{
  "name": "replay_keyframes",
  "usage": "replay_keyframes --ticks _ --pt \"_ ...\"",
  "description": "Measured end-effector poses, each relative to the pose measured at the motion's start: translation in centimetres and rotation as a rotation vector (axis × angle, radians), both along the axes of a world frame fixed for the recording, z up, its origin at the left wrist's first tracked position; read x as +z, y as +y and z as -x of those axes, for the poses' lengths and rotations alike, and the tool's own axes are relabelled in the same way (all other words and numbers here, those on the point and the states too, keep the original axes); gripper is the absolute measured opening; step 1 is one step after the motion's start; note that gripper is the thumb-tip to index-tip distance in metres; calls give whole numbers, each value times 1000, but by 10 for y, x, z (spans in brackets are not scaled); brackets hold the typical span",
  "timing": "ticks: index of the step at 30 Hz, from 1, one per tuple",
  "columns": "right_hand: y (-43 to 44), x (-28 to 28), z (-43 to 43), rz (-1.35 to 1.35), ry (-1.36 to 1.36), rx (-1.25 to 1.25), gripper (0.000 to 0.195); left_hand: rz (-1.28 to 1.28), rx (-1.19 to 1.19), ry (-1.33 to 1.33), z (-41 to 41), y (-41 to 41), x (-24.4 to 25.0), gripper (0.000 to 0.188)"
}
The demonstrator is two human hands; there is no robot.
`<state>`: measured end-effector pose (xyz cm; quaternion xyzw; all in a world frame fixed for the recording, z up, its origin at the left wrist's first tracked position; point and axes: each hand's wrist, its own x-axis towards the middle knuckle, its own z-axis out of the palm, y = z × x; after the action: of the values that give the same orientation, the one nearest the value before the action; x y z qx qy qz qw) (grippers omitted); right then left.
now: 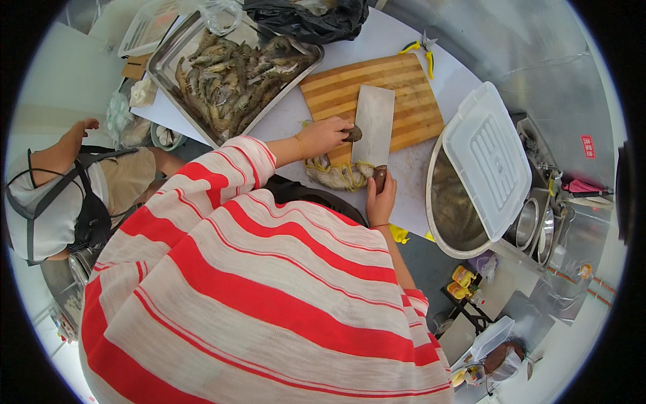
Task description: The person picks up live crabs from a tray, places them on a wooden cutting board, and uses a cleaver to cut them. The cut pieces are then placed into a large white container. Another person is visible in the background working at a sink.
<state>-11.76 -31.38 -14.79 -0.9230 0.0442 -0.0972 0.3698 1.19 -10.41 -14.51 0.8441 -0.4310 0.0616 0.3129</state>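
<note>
My right hand [381,199] is closed around the wooden handle of a cleaver [374,118]. The broad steel blade lies over a striped bamboo cutting board [416,96], pointing away from me. At the blade's left edge, the fingers of my left hand [325,136] grip a small dark lump [354,134]; it may be a shrimp, but most of it is hidden. A crumpled pale cloth with yellow edging [335,174] lies at the board's near edge, partly beneath the cleaver's handle end. Up and to the left, a steel tray [270,117] holds a heap of raw shrimp [222,76].
Yellow-handled pliers or shears [424,49] lie beyond the board. On the right, a white lid [489,156] leans across a large round basin [433,202]. A black plastic bag [313,22] sits at the back. Another person [65,202] is at the left.
</note>
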Motion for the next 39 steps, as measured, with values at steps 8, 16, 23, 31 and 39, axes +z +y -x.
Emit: replay_keyframes --ticks 8,16,23,31,39 --pt "-7 4 -19 -5 3 31 46 17 -23 -51 -5 0 -9 19" --pt "7 -5 6 -51 -6 11 47 42 39 -8 0 -4 -3 13" --pt "14 -7 -4 -93 1 -18 47 90 54 35 1 -3 -4 9" --pt "19 -13 -14 -129 25 -81 47 78 87 62 5 -4 -1 8" --pt "17 -14 -10 -98 25 -79 46 133 70 42 3 -4 -3 8"
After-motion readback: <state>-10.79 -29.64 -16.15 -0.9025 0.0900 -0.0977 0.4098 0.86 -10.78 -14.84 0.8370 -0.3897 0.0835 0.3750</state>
